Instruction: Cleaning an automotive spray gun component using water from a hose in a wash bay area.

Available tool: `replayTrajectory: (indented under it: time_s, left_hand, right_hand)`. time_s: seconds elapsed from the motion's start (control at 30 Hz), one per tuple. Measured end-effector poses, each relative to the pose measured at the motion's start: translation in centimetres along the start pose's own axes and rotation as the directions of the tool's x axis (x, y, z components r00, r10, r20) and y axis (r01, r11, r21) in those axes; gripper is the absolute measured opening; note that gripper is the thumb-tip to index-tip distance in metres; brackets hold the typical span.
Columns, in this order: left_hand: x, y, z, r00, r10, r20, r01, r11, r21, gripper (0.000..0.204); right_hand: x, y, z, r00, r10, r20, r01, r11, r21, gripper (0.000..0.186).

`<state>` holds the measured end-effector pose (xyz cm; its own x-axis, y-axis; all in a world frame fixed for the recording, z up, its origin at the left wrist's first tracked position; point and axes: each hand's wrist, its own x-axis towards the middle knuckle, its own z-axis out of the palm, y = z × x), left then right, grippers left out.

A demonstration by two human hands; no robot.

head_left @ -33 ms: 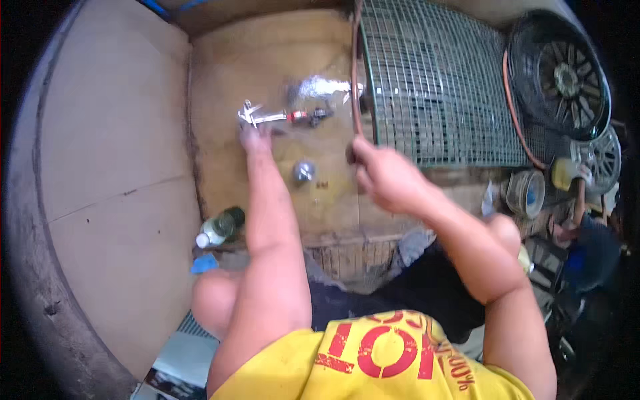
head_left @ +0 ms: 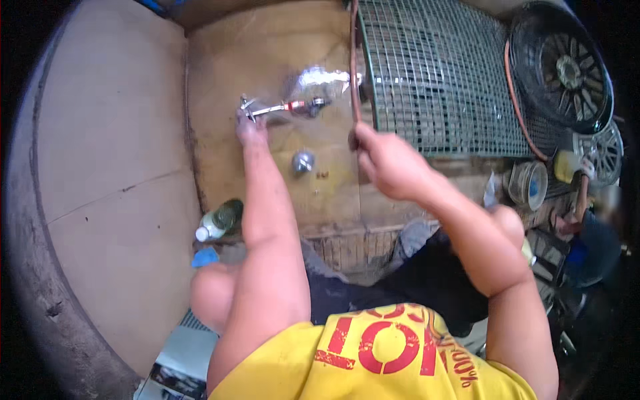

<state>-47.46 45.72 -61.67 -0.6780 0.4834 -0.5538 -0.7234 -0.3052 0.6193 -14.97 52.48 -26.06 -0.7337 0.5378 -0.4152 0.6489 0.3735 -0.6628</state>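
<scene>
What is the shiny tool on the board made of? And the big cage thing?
The tool looks like metal: bright, chrome-like glints along its shaft, with a red band. The cage seems to be welded wire mesh, dull grey-green, maybe coated. The board looks like bare, matte plywood.

Left hand hides the metal tool's near end; copper rod runs off the top edge.

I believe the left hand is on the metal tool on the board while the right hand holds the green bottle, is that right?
Not quite. In the head view the left hand is on the metal tool, but the right hand grips a thin brown rod; the green bottle lies untouched beside the left arm.
</scene>
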Motion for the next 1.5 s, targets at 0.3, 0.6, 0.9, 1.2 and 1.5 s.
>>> replayTrajectory:
  time_s: [0.3,0.6,0.9,1.2,1.5]
  left_hand:
    - [-2.8,3.8,-4.0,0.962,-0.005,-0.273,0.133,0.881,0.454,0.02]
    - [-20.2,-5.4,-2.8,0.941,0.155,0.302,-0.329,0.199,0.923,0.048]
    - [-16.9,-4.4,-0.2,0.903,0.091,0.42,-0.41,-0.109,0.906,0.033]
    - [-12.1,-2.2,9.3,0.974,0.208,-0.084,-0.058,0.596,0.801,0.018]
    - [-10.6,3.3,15.9,0.987,-0.141,-0.079,0.143,0.531,0.835,0.014]
  right_hand:
    - [0.6,6.5,-0.1,0.981,0.113,-0.158,-0.111,0.994,0.022,0.024]
    - [1.0,10.8,-1.0,0.958,0.261,-0.118,-0.25,0.963,0.105,0.027]
    - [1.0,7.3,2.0,0.998,0.06,0.02,-0.062,0.993,0.097,0.026]
    - [-1.2,6.0,1.0,0.995,-0.077,0.057,0.067,0.983,0.172,0.032]
    - [-0.2,5.8,-0.4,0.981,-0.168,-0.098,0.188,0.946,0.263,0.024]
